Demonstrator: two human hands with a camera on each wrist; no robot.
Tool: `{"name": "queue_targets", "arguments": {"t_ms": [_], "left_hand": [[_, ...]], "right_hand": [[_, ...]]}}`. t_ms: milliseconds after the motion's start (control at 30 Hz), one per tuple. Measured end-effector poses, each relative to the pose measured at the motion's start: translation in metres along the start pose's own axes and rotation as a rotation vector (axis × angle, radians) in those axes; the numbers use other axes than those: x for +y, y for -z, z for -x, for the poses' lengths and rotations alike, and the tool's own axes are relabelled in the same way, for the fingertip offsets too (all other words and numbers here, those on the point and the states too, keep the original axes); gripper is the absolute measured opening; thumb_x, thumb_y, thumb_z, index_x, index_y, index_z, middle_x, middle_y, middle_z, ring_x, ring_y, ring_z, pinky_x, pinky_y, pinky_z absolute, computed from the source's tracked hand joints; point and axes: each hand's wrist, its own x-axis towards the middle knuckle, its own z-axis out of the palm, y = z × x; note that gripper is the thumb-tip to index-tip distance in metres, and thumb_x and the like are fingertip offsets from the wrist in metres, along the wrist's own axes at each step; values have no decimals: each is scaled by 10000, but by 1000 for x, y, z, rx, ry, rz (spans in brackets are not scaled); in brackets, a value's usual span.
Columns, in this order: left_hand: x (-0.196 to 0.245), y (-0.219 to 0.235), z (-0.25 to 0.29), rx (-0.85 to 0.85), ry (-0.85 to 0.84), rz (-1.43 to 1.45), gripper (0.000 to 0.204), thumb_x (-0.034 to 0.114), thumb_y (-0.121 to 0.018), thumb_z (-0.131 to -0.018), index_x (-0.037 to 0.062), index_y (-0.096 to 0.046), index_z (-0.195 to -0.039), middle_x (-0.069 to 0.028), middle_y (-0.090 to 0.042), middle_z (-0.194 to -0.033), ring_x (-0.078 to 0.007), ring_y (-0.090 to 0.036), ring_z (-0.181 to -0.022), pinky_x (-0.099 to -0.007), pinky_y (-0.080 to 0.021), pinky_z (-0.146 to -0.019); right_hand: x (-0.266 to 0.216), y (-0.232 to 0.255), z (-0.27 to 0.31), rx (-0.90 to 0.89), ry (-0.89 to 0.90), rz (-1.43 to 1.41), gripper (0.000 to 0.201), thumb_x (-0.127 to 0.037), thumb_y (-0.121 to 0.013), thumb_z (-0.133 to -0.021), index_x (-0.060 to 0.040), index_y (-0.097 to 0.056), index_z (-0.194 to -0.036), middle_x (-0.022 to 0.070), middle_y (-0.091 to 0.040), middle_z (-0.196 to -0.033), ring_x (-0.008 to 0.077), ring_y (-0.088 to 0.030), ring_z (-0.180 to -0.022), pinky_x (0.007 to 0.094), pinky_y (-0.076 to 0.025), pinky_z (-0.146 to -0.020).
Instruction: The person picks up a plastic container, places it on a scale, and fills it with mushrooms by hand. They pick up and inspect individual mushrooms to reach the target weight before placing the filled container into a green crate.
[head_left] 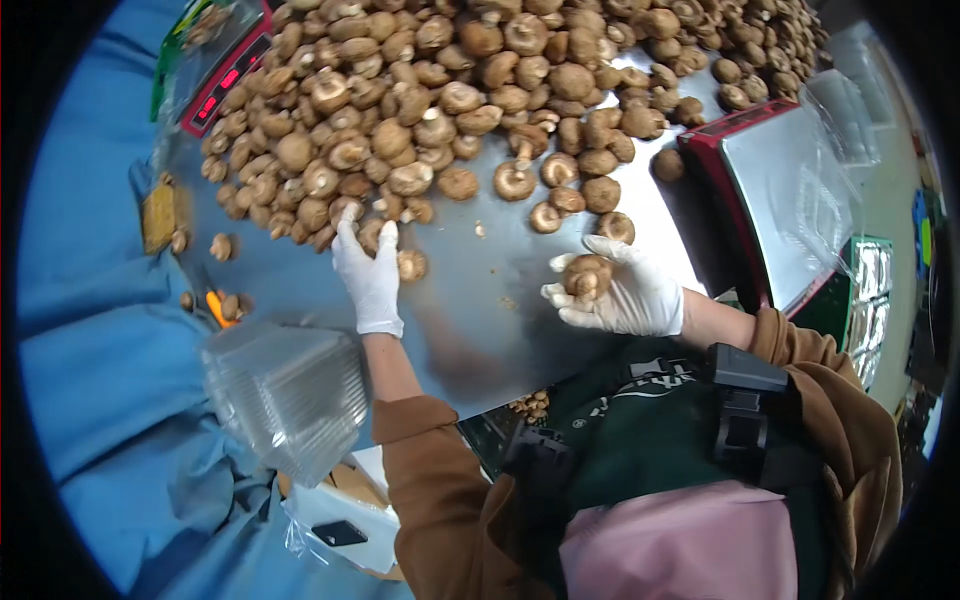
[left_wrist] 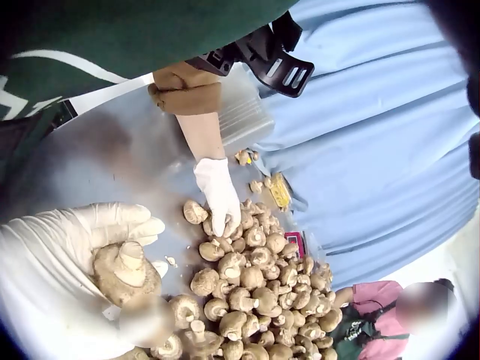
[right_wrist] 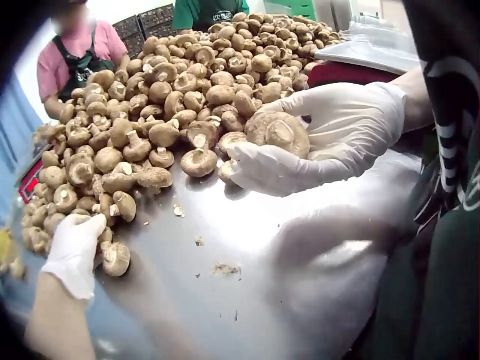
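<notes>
A shiitake mushroom (head_left: 587, 277) sits in my gloved right hand (head_left: 635, 295), stem side up, fingers curled around its cap. The right wrist view shows that mushroom (right_wrist: 279, 133) close up, its round stem facing out. My gloved left hand (head_left: 370, 285) is at the near edge of the mushroom pile (head_left: 390, 140), its thumb and fingers around a mushroom (head_left: 370, 236). Its fingertips are partly hidden among the caps in the right wrist view. Beside that thumb, a loose mushroom (head_left: 412, 265) lies on the metal table (head_left: 470, 320).
A red-framed scale (head_left: 780, 190) stands at the right, another with a lit display (head_left: 222, 85) at far left. Stacked clear plastic trays (head_left: 290, 390) sit by the left forearm. A blue curtain (head_left: 100, 350) hangs at left. People (right_wrist: 82, 49) stand beyond the pile.
</notes>
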Motion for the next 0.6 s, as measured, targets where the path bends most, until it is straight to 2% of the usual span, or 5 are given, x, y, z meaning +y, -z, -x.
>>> {"name": "queue_targets", "arguments": {"t_ms": [67,333,433,500,600], "left_hand": [[5,-4,3,-60,59,66,477,160,-700,-877,29,-519,-1299,-208,-516,-1224,-357,-512,-1133,-451,-408,-1016],[33,25,74,212,273,238,340,131,-624,-933,1,-549,-1238,-144,-466,-1228,-258,-492,-1136,-376,-410,-986],[17,68,127,-171,116,90,338,120,-673,-869,18,-593,-1182,-123,-561,-1108,-268,-563,-1014,-375,-450,-928],[26,109,153,-699,-15,-28,403,130,-699,-845,21,-593,-1218,-147,-604,-1101,-297,-591,-1031,-385,-467,-925],[26,134,191,-964,201,-120,464,133,-699,-850,15,-570,-1280,-184,-611,-1175,-317,-598,-1089,-400,-472,-939]], "right_hand": [[-2,6,-1,-52,-15,1,524,-435,-474,-1012,3,-505,-1297,258,-584,-1234,371,-623,-1111,491,-531,-962],[-2,8,-5,-97,-42,33,527,-456,-389,-1038,-38,-490,-1342,272,-578,-1263,403,-613,-1146,487,-544,-943],[-5,14,-8,-60,-40,72,501,-439,-429,-1030,-23,-508,-1296,255,-595,-1235,403,-627,-1123,452,-576,-902],[-5,16,-11,-22,-22,124,470,-417,-477,-1018,-16,-522,-1259,236,-610,-1204,394,-642,-1097,423,-598,-868],[2,9,-14,47,15,230,423,-380,-551,-993,-17,-535,-1211,199,-633,-1148,365,-666,-1057,386,-617,-830]]}}
